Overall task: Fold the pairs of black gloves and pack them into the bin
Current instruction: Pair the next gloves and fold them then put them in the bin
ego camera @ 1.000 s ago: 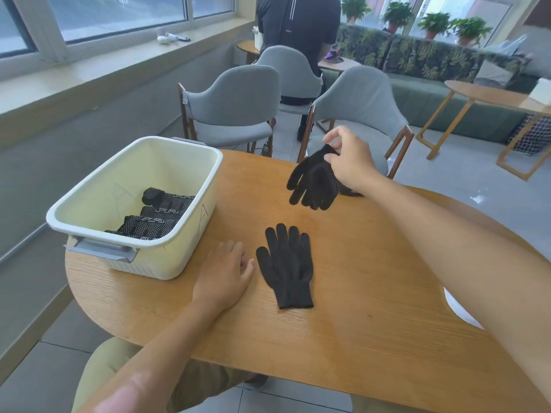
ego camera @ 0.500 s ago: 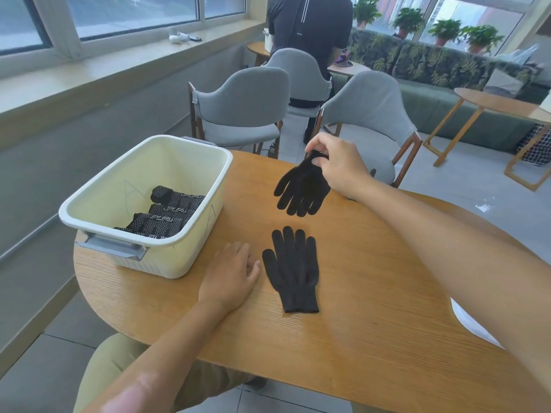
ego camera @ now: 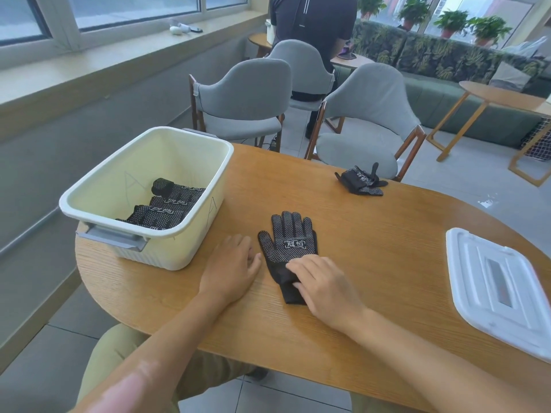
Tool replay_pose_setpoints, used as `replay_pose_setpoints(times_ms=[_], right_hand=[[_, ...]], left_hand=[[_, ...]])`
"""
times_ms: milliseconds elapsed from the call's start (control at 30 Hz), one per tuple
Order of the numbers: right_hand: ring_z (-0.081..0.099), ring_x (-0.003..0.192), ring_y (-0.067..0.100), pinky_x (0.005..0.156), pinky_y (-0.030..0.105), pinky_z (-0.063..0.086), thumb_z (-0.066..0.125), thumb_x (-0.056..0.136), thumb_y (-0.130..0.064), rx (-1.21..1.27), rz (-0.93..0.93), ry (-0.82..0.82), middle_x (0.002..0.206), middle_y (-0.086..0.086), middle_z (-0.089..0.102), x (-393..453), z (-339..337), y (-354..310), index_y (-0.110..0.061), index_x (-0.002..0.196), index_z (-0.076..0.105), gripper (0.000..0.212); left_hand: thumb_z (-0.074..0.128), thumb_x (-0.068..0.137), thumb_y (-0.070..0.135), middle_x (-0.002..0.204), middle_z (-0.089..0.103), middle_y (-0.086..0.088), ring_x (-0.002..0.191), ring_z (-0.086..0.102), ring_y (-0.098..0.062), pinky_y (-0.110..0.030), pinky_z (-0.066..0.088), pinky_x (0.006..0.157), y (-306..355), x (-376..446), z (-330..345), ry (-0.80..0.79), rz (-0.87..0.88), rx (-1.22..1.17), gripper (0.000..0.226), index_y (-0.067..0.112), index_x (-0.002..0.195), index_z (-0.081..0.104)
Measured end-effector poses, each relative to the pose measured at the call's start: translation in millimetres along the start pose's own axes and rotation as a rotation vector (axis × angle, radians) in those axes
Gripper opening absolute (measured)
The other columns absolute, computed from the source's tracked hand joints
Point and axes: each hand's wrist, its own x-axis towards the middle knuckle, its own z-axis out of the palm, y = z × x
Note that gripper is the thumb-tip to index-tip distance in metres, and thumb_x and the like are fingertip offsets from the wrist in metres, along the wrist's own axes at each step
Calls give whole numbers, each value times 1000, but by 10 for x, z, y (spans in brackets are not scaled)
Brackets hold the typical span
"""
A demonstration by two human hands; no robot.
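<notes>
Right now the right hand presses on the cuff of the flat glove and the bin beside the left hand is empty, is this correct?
Not quite. The head view shows the bin already holds folded gloves. The rest stands: the right hand presses on the flat glove at its cuff, the left hand beside it.

Both bare forearms reach in from the bottom edge toward the middle of the frame. The left hand lies palm down at lower centre, its fingers straight and loosely together, pointing up the frame. The right hand, just right of it, also lies palm down, fingers extended toward the upper left, pressing flat.
</notes>
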Motion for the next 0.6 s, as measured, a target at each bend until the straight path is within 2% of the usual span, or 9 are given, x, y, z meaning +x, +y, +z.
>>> replay_pose_setpoints(times_ms=[67,167,267,400,467,600], right_hand=[[58,109,20,91,32,46,63,87,-16,-40,30,13,116,-1,66,10,26,38,-12,118,65,31],[63,95,21,77,33,49,64,83,-7,-60,68,54,100,-1,69,102,-4,113,-13,103,69,22],[65,87,21,68,32,51,69,78,1,-89,85,143,92,0,71,207,-130,149,-12,99,72,25],[63,82,24,65,35,49,53,90,1,-254,21,249,85,1,66,159,-239,32,-10,94,70,21],[62,81,25,66,36,49,49,93,1,-289,-12,209,83,3,65,-1,-147,-60,-9,95,69,22],[63,87,25,68,36,49,58,84,-2,-253,25,76,97,4,68,-273,107,-138,-9,105,69,24]], left_hand=[[54,93,40,77,41,8,76,42,-19,-37,36,65,-2,0,3,2,3,-3,29,24,75,37],[54,93,40,76,40,9,77,42,-19,-36,36,65,-1,-3,-5,1,-2,-1,29,24,75,37],[54,93,39,77,41,8,78,44,-21,-38,38,66,3,-1,-13,-5,-10,4,29,24,75,36],[57,92,38,77,42,8,79,45,-21,-38,36,66,21,6,-12,-12,-20,7,29,25,76,37],[58,92,38,77,42,8,79,45,-21,-37,35,65,27,4,-20,-8,-17,6,30,25,75,37],[58,92,40,78,43,8,78,46,-22,-37,37,65,23,-1,-12,-5,-12,18,30,25,76,37]])
